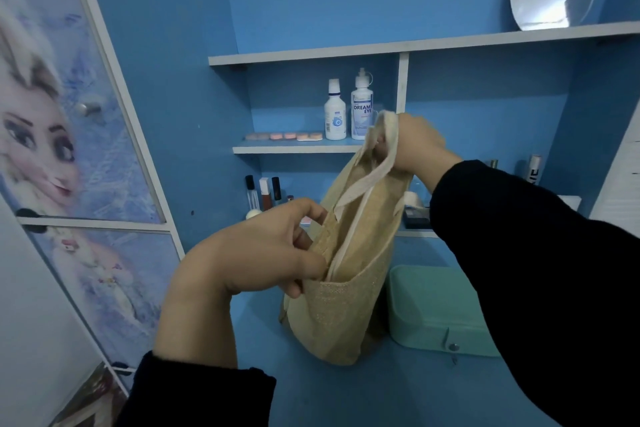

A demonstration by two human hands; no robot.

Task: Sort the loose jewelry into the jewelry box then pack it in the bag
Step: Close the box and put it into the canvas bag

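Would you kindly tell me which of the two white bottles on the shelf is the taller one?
The bottle labelled DREAM EYE, next to the right hand; the shorter bottle stands to its left.

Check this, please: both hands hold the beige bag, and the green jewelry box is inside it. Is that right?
Not quite. The head view shows the green jewelry box lying closed on the desk beside the beige bag, not inside it. The left hand and right hand do hold the bag.
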